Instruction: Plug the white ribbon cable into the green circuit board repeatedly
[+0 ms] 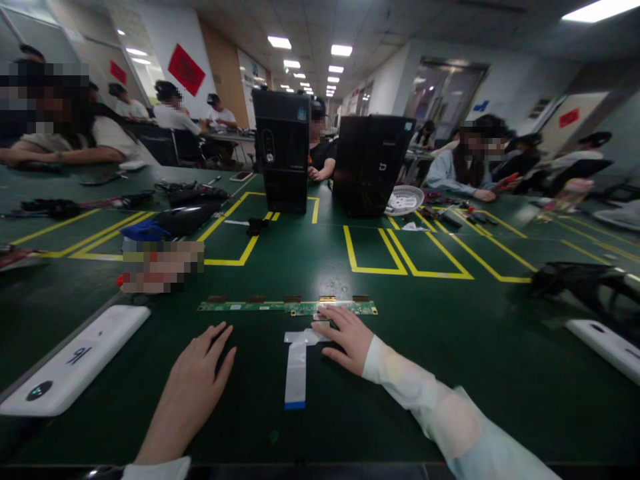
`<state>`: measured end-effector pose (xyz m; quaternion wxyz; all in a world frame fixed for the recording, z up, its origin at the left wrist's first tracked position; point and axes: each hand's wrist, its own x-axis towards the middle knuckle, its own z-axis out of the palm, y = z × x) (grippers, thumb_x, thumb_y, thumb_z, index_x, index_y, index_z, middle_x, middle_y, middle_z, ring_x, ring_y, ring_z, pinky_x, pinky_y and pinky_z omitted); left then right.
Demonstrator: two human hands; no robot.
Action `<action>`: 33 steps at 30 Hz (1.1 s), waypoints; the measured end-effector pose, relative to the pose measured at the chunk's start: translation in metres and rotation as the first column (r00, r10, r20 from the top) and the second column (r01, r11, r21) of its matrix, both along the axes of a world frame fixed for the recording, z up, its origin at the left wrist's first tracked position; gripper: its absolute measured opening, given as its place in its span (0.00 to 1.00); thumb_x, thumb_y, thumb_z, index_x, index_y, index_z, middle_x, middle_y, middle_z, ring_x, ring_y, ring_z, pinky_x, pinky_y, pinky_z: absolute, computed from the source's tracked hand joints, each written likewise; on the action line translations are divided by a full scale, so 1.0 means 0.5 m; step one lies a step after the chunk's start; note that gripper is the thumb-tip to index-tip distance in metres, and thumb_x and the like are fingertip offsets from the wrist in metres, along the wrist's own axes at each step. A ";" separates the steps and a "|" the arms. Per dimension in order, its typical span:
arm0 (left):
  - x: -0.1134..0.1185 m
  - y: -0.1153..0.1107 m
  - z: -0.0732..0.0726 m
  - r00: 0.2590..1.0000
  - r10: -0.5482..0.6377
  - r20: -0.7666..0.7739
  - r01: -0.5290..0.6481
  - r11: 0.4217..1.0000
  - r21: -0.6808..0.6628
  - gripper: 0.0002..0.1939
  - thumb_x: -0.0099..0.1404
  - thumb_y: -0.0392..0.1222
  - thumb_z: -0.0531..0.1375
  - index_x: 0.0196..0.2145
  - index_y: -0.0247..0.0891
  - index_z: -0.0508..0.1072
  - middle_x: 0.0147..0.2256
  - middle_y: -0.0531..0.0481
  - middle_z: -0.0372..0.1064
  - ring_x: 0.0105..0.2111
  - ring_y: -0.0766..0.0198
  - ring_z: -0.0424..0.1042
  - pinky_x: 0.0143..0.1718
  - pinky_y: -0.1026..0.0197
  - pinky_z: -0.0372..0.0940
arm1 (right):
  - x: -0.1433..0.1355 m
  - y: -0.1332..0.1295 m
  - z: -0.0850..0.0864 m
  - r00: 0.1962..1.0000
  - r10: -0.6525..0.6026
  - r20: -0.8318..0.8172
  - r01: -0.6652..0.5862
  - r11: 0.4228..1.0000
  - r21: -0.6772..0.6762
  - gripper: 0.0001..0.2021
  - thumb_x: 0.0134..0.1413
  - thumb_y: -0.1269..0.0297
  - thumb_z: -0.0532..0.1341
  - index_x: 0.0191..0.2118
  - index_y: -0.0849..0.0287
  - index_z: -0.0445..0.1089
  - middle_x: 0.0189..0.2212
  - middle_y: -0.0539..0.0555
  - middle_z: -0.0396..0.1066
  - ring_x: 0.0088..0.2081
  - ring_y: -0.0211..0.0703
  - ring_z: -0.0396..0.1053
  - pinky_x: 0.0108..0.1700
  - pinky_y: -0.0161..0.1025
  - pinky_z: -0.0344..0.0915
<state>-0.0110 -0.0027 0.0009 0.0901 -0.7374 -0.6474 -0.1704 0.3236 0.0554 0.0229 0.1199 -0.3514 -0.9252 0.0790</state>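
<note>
A long, narrow green circuit board (265, 307) lies across the green table in front of me, with brown tabs along its far edge. From its near side a white flat ribbon cable (296, 373) runs toward me, bent near the board and ending in a blue tip. My right hand (345, 337) rests at the board's right part, fingers spread, fingertips at the board's near edge and the cable's upper end. To the left of the cable, my left hand (200, 373) hovers over or lies on the table, fingers apart, holding nothing.
Two black computer towers (283, 150) (373, 167) stand at the back. White devices (80, 360) (607, 347) lie left and right. Black cables (580, 287) are piled at right. A white basket (405, 199) sits behind yellow tape outlines (377, 270). Several people sit around.
</note>
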 end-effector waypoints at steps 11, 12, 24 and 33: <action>-0.003 -0.002 -0.002 1.000 0.005 0.008 -0.005 1.000 -0.010 0.30 0.68 0.53 0.45 0.56 0.30 0.69 0.56 0.35 0.66 0.56 0.46 0.66 0.56 0.43 0.62 | 0.063 -0.033 -0.002 0.999 -0.026 0.044 0.026 1.000 -0.016 0.26 0.63 0.53 0.53 0.64 0.53 0.59 0.66 0.59 0.51 0.67 0.55 0.47 0.65 0.60 0.48; -0.003 -0.002 -0.002 1.000 0.002 0.009 -0.002 1.000 -0.010 0.30 0.68 0.53 0.45 0.56 0.30 0.69 0.56 0.35 0.66 0.56 0.46 0.66 0.56 0.43 0.62 | 0.080 -0.042 -0.006 0.999 -0.037 0.038 0.037 0.999 0.001 0.25 0.64 0.53 0.53 0.64 0.53 0.59 0.66 0.59 0.52 0.66 0.54 0.48 0.64 0.60 0.49; -0.018 0.005 -0.020 0.999 -0.023 -0.028 0.022 1.000 -0.009 0.31 0.68 0.55 0.45 0.57 0.31 0.68 0.57 0.35 0.65 0.56 0.45 0.66 0.55 0.42 0.63 | 0.402 -0.201 -0.071 0.933 -0.357 -0.044 0.357 0.903 0.239 0.22 0.65 0.59 0.51 0.64 0.49 0.60 0.63 0.58 0.57 0.62 0.52 0.58 0.60 0.55 0.61; -0.018 0.006 -0.015 0.999 -0.037 -0.026 0.037 0.999 -0.002 0.31 0.68 0.55 0.44 0.56 0.29 0.69 0.56 0.34 0.65 0.54 0.45 0.67 0.55 0.43 0.64 | 0.556 -0.266 -0.100 0.744 -0.662 -0.095 0.664 0.714 0.223 0.25 0.64 0.50 0.48 0.58 0.57 0.68 0.60 0.60 0.63 0.58 0.57 0.64 0.58 0.57 0.64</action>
